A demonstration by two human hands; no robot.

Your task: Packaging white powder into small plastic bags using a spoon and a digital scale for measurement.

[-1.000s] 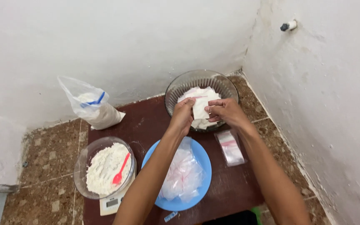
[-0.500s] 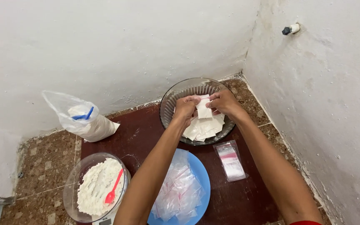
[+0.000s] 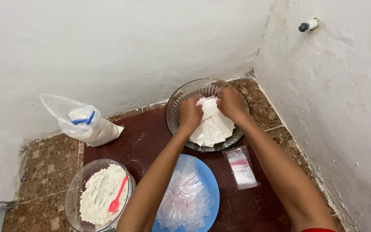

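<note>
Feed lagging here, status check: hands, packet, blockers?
Left hand and right hand pinch one small white packet over the glass bowl. Nothing in the way.

The small filled plastic pouch (image 3: 209, 104) is white with a red seal strip. The round glass bowl (image 3: 174, 112) is clear and ribbed. The round plastic plate (image 3: 211, 185) is blue. The small plastic spoon (image 3: 116, 201) is red. The wooden counter (image 3: 147, 133) is dark maroon. The floor (image 3: 50, 165) is brown, speckled tile.

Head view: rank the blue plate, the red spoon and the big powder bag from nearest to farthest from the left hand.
From the left hand:
1. Blue plate, just below it, toward the person.
2. Big powder bag, far left by the wall.
3. Red spoon, lower left in the powder bowl.
</note>
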